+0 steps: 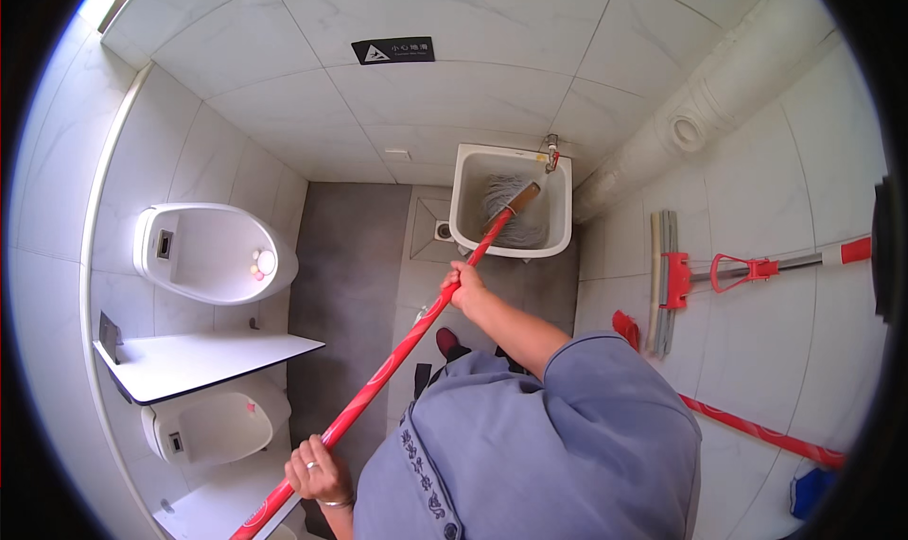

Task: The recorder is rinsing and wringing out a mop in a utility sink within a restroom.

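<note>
Both my hands hold the red pole of a string mop [383, 371], which slants from the lower left up into a white mop sink [566, 206]. Lower on the pole is my left hand [317, 469], with a ring and a bracelet. My right hand [464, 286] grips nearer the mop head. The grey mop strings [521, 231] lie in the sink under a brown clamp [523, 198]. Above the sink's back corner, a metal tap [552, 155] with a red handle points down; what looks like water runs below it.
Two urinals [213, 221] [213, 426] with a white divider [206, 359] between them line the left wall. A floor drain [443, 231] lies left of the sink. On the right are a sponge mop [677, 281], another red pole [766, 430] and a thick pipe [638, 164].
</note>
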Demonstrator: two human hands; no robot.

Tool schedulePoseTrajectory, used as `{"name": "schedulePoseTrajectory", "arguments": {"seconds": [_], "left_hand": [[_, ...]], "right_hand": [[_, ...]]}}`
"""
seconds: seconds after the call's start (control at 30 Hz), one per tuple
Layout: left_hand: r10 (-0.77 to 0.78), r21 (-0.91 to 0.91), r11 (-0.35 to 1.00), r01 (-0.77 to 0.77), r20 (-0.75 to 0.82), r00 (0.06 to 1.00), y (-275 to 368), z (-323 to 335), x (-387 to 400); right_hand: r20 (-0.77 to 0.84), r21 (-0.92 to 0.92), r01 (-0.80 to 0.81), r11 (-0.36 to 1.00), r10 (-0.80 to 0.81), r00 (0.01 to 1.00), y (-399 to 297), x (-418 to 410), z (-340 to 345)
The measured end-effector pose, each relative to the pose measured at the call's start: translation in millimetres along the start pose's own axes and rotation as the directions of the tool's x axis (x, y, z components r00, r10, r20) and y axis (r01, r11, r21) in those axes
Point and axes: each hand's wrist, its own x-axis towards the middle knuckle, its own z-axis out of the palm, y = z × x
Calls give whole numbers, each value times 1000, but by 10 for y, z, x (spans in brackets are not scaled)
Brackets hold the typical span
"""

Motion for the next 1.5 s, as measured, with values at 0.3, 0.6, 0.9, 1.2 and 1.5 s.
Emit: {"name": "schedulePoseTrajectory", "arguments": {"seconds": [0.3,0.6,0.9,1.2,1.5], "left_hand": [[321,-11,946,-323,-93,943,47,371,707],[274,-269,955,-125,641,717,461,686,948],[663,-680,726,-101,655,362,1923,1410,1735],[670,217,545,810,468,-576,2747,2264,2091],[831,334,396,855,266,-489,3741,3554,1751]], "right_hand": [[26,36,30,999,-31,999,-328,322,-297],[10,-138,-109,984,111,994,-282,593,-483],[58,-519,-309,797,394,917,-762,367,-611],[216,-527,-224,820,384,898,-1202,256,-689],[157,-300,-92,949,145,977,-1517,512,-599]]}}
